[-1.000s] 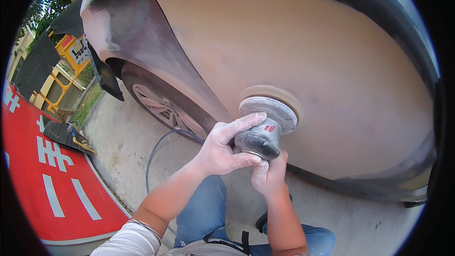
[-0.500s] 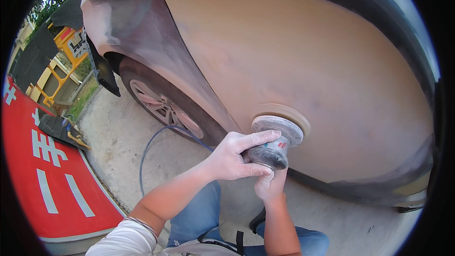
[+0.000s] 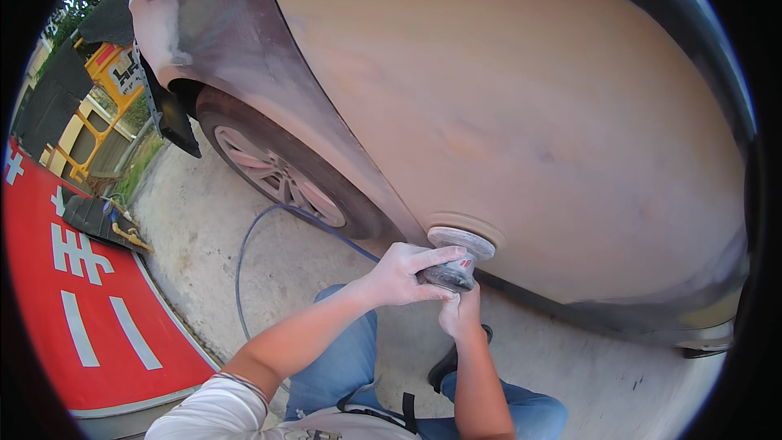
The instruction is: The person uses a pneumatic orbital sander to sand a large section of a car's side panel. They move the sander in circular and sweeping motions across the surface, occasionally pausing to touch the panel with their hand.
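Observation:
A round orbital sander point(image 3: 454, 275) with a pale disc pad is pressed against the lower front part of a car's door panel point(image 3: 521, 130). That panel is beige and pinkish, dull and sanded, with darker paint at its edges. My left hand point(image 3: 405, 275), coated in pale dust, wraps round the sander's body from the left, thumb across the top. Beneath it my right hand point(image 3: 461, 315) grips the sander's near end; some of its fingers are hidden. A blue hose point(image 3: 281, 207) runs from near my left hand and loops down to the ground.
A wheel point(image 3: 281, 175) and a partly sanded fender point(image 3: 236, 33) lie left of the door. On the left, a red sign board point(image 3: 122, 310) with white markings stands by the concrete ground point(image 3: 187, 228). Behind it are a yellow barrier point(image 3: 106, 114) and a dark piece of trim point(image 3: 173, 118).
The sander, held by both hands, has moved down and slightly left along the door's lower edge. The view has shifted a little, so the car appears slightly higher and further left.

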Motion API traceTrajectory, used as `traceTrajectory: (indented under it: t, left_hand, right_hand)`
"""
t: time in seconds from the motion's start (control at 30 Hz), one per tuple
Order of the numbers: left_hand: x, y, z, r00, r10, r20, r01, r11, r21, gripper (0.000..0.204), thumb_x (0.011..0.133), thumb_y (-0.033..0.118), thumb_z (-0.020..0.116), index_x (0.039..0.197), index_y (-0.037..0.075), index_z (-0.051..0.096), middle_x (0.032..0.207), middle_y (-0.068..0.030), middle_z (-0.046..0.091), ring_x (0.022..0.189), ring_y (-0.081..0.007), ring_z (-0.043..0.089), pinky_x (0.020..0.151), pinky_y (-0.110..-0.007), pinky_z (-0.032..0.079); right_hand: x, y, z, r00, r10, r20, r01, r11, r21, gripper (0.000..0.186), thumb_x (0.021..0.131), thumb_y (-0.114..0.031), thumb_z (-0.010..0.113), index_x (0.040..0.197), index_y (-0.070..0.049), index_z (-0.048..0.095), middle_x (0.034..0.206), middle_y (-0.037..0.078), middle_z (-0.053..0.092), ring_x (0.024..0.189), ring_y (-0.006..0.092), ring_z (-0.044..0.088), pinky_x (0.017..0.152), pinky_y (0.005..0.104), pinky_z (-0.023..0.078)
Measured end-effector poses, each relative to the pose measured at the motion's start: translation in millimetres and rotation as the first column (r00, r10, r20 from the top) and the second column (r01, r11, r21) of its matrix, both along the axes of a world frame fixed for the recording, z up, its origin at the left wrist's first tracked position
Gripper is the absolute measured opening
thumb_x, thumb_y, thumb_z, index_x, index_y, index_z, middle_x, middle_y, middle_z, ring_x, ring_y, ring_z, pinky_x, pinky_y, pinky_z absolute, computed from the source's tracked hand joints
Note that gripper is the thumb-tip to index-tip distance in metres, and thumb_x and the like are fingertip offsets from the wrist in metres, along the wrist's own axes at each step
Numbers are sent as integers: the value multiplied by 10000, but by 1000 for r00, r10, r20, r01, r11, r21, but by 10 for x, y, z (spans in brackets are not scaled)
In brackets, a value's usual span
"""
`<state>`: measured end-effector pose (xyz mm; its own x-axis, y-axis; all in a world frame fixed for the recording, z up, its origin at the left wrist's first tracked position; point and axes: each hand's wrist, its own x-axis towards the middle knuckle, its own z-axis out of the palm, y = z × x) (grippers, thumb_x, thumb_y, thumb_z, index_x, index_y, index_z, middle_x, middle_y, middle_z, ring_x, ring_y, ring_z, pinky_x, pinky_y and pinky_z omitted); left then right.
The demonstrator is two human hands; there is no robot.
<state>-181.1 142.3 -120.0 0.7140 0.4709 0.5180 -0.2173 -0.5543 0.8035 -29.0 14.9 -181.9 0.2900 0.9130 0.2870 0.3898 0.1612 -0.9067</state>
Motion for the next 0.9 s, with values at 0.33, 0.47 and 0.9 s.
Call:
traceTrajectory:
  t: [0.33,0.47,0.9]
  left_hand:
    - [-128,-86,473,975,220,38,-223,972,76,785,731,327,983,1420,78,700,1018,-154,689,837,-312,663,746,-406,553]
    - [-81,-129,1026,880,405,248,-462,852,246,600,796,319,930,1332,109,761,1164,-112,537,970,-283,522,835,-391,480]
    - [253,-214,1224,722,524,451,-663,711,236,292,706,186,899,973,171,782,1062,-61,591,1019,-297,529,870,-440,460]
  right_hand:
    - [-179,115,412,984,-55,-169,77,989,128,838,1027,-765,499,1209,32,686,1119,186,759,1050,317,757,908,441,572]
    - [-334,317,1062,977,-94,-193,142,958,251,798,1034,-732,537,1130,42,704,1021,149,768,973,244,753,856,406,576]
    - [-404,258,1464,979,-197,-60,202,974,102,214,977,-160,707,1045,43,712,947,131,771,879,204,737,785,374,574]
